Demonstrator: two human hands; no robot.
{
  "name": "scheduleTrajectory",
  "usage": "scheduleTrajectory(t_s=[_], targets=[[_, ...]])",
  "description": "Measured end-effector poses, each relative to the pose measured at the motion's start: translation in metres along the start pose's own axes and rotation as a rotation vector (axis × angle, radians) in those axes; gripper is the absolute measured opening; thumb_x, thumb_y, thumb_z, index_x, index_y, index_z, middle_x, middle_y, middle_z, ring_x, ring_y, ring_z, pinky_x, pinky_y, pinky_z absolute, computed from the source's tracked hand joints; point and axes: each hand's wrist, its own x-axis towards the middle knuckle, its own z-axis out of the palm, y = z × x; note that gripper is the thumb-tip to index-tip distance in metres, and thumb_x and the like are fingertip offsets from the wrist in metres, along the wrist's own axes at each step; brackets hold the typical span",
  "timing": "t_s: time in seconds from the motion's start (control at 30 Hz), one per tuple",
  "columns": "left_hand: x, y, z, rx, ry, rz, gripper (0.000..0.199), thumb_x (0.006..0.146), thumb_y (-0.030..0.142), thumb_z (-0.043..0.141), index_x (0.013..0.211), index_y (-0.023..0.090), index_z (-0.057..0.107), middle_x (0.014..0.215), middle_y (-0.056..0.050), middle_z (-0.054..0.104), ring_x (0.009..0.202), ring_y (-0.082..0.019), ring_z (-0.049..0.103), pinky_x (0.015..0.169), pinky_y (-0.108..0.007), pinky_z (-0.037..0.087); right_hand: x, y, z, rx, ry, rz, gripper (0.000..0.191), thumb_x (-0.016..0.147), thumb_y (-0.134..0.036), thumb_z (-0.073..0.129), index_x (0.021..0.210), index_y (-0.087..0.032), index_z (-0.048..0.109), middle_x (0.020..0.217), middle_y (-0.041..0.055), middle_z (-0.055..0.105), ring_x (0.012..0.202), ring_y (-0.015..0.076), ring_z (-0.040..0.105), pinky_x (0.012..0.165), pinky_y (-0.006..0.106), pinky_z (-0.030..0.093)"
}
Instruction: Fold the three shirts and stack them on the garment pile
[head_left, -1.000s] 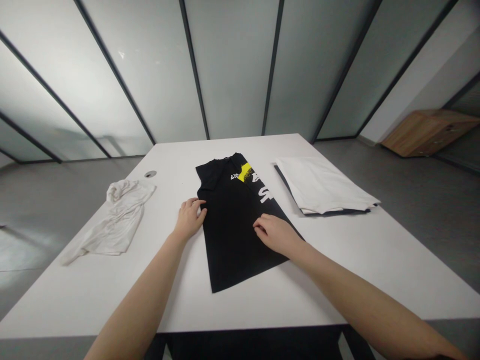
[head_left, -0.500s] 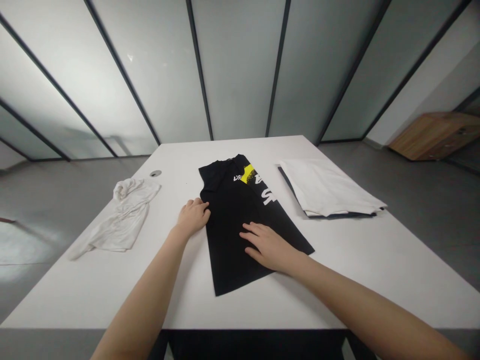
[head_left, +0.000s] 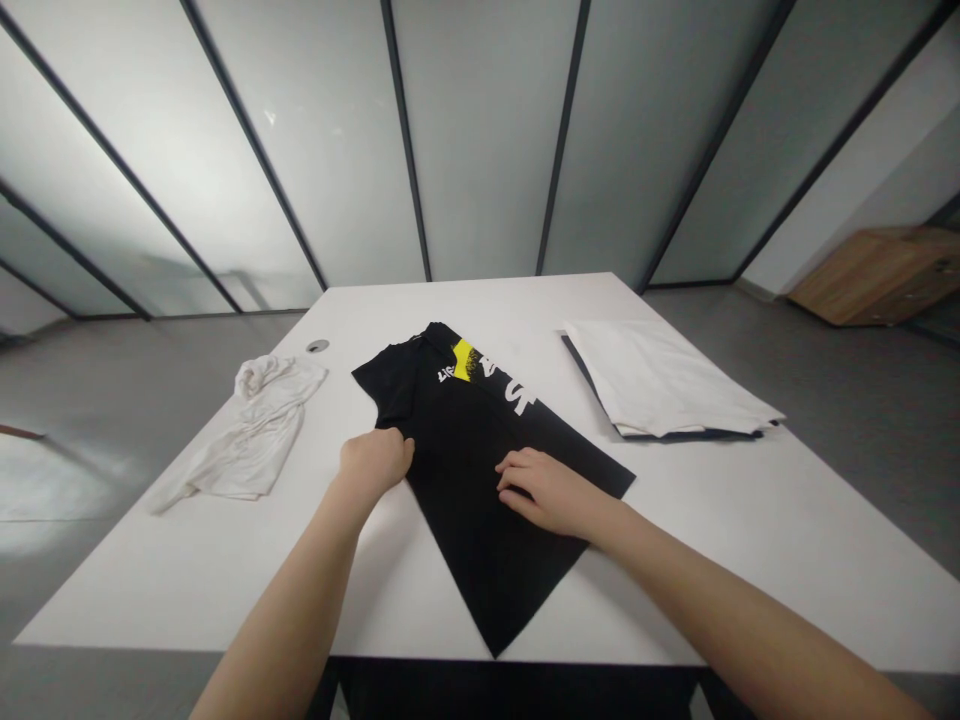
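A black T-shirt [head_left: 480, 500] with a yellow and white print lies folded lengthwise and slanted on the white table [head_left: 787, 540]. Its collar end points to the back left, and one hem corner reaches the table's front edge. My left hand [head_left: 377, 460] is closed on the shirt's left edge, just below the sleeve. On the middle of the lower part rests my right hand [head_left: 544, 490], its fingers bent but apart, pressing on the cloth and gripping nothing.
At the left lies a crumpled white garment [head_left: 259, 440], with a round grommet [head_left: 318, 346] behind it. A stack of folded clothes, white on top [head_left: 660, 380], sits at the right. Frosted glass panels [head_left: 480, 140] stand behind the table; a wooden cabinet [head_left: 877, 275] is at far right.
The black shirt has turned, its collar end moving left and its lower corner moving right and toward me. My left hand has closed on its edge and come slightly nearer; my right fingers have bent more.
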Motion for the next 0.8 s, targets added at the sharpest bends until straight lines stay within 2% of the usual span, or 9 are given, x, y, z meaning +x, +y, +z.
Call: scheduleTrajectory(t_s=[0.1, 0.2, 0.3, 0.37, 0.43, 0.5, 0.6, 0.7, 0.8], targets=[[-0.006, -0.004, -0.006, 0.010, -0.070, 0.022, 0.051, 0.107, 0.046, 0.039, 0.107, 0.016, 0.080, 0.110, -0.024, 0.081, 0.110, -0.040, 0.077, 0.088, -0.047, 0.058, 0.002, 0.006, -0.005, -0.001, -0.016, 0.033, 0.023, 0.108, -0.026, 0.059, 0.103, -0.019, 0.081, 0.107, 0.0099, 0.078, 0.101, 0.0251, 0.070, 0.097, 0.041, 0.053], [0.003, -0.014, -0.004, -0.042, -0.090, 0.042, 0.054, 0.107, 0.052, 0.037, 0.099, 0.020, 0.080, 0.108, -0.020, 0.081, 0.108, -0.039, 0.077, 0.088, -0.046, 0.058, 0.000, 0.012, -0.011, -0.037, -0.035, 0.080, 0.029, 0.110, -0.029, 0.057, 0.094, -0.019, 0.079, 0.094, 0.0079, 0.075, 0.093, 0.0242, 0.068, 0.090, 0.039, 0.051], [0.024, -0.031, 0.006, -0.137, 0.033, -0.051, 0.053, 0.107, 0.054, 0.035, 0.099, 0.023, 0.077, 0.110, -0.017, 0.080, 0.109, -0.038, 0.076, 0.088, -0.045, 0.057, -0.004, 0.013, -0.017, -0.087, -0.081, 0.070, 0.035, 0.110, -0.030, 0.057, 0.083, -0.019, 0.076, 0.085, 0.0063, 0.072, 0.084, 0.0225, 0.066, 0.086, 0.038, 0.049], [0.040, -0.045, 0.017, -0.199, 0.172, -0.177, 0.050, 0.107, 0.050, 0.034, 0.114, 0.021, 0.074, 0.115, -0.018, 0.079, 0.113, -0.038, 0.074, 0.090, -0.045, 0.057, -0.004, 0.009, -0.016, -0.073, -0.131, 0.021, 0.033, 0.109, -0.030, 0.060, 0.081, -0.019, 0.075, 0.085, 0.0053, 0.072, 0.082, 0.0210, 0.066, 0.085, 0.037, 0.048], [0.054, -0.059, 0.029, -0.203, 0.279, -0.262, 0.048, 0.105, 0.047, 0.041, 0.130, 0.015, 0.067, 0.124, -0.024, 0.075, 0.119, -0.040, 0.070, 0.098, -0.048, 0.054, -0.004, 0.000, -0.012, -0.002, -0.174, -0.057, 0.022, 0.106, -0.029, 0.065, 0.090, -0.019, 0.077, 0.092, 0.0043, 0.074, 0.086, 0.0201, 0.068, 0.084, 0.034, 0.048], [0.066, -0.070, 0.042, -0.212, 0.344, -0.264, 0.055, 0.103, 0.048, 0.047, 0.138, 0.010, 0.062, 0.130, -0.027, 0.071, 0.126, -0.043, 0.066, 0.106, -0.050, 0.049, -0.004, -0.012, -0.003, 0.064, -0.209, -0.169, 0.013, 0.103, -0.026, 0.069, 0.108, -0.022, 0.080, 0.100, 0.0035, 0.075, 0.093, 0.0195, 0.069, 0.083, 0.032, 0.048], [0.082, -0.077, 0.054, -0.280, 0.397, -0.290, 0.062, 0.101, 0.053, 0.049, 0.145, 0.010, 0.058, 0.133, -0.028, 0.068, 0.130, -0.044, 0.062, 0.111, -0.053, 0.045, -0.003, -0.031, 0.011, 0.040, -0.266, -0.357, 0.032, 0.099, -0.022, 0.072, 0.130, -0.029, 0.077, 0.104, 0.0024, 0.073, 0.091, 0.0188, 0.067, 0.082, 0.032, 0.045], [0.099, -0.077, 0.056, -0.330, 0.426, -0.334, 0.064, 0.101, 0.053, 0.049, 0.149, 0.012, 0.057, 0.138, -0.028, 0.066, 0.132, -0.046, 0.059, 0.110, -0.056, 0.044, -0.003, -0.041, 0.020, -0.021, -0.295, -0.453, 0.037, 0.097, -0.023, 0.074, 0.131, -0.035, 0.078, 0.101, 0.0011, 0.071, 0.085, 0.0182, 0.064, 0.078, 0.033, 0.041], [0.118, -0.074, 0.051, -0.339, 0.430, -0.356, 0.062, 0.101, 0.051, 0.048, 0.149, 0.014, 0.059, 0.142, -0.029, 0.062, 0.135, -0.048, 0.056, 0.109, -0.059, 0.044, -0.003, -0.044, 0.023, -0.020, -0.296, -0.465, 0.030, 0.097, -0.023, 0.074, 0.124, -0.033, 0.081, 0.098, 0.0004, 0.071, 0.086, 0.0185, 0.062, 0.078, 0.034, 0.037]])
